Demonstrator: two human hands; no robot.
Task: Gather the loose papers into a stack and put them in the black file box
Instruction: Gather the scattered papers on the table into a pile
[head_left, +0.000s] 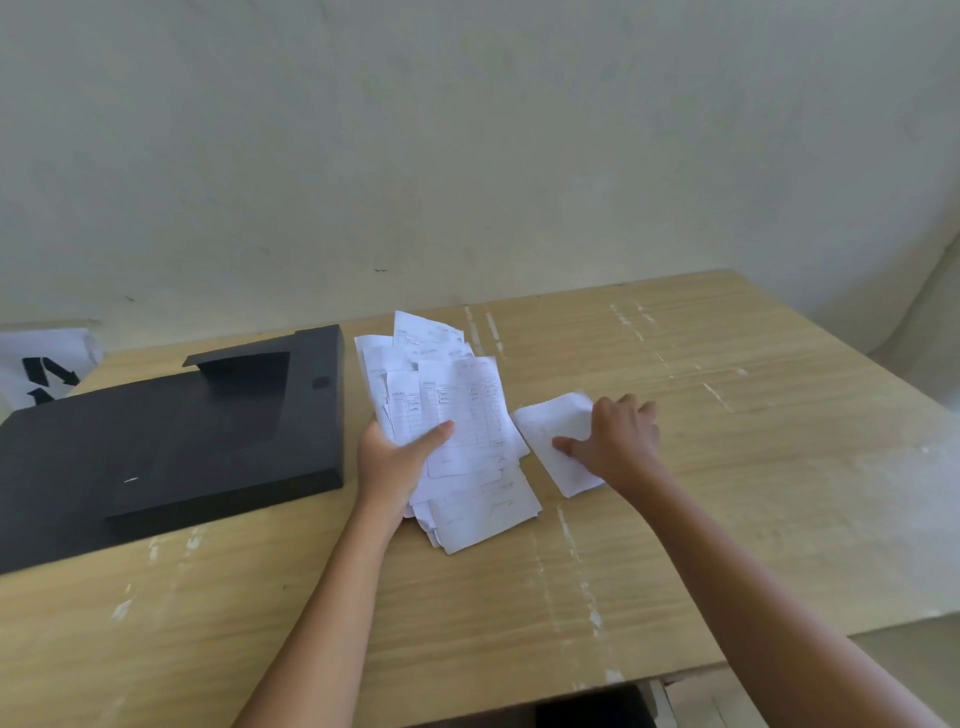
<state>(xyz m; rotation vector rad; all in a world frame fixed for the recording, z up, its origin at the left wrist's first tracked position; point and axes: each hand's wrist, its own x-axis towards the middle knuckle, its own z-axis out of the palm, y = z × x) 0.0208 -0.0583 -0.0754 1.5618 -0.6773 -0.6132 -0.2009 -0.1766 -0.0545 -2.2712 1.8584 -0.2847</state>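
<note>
A messy fan of white printed papers (457, 415) lies mid-table, gripped at its left edge by my left hand (397, 457), thumb on top. To its right a single blank white sheet (558, 441) rests on the wood, pinched by my right hand (618, 436), whose fingers press on its right side. The black file box (171, 436) lies flat at the left of the table, just beside the paper bundle, with its closed lid facing up.
The wooden table (675, 519) has scuffed white marks and ends at a front edge near the bottom right. A plain wall stands behind. A white sheet with black arrows (47, 369) leans at the far left.
</note>
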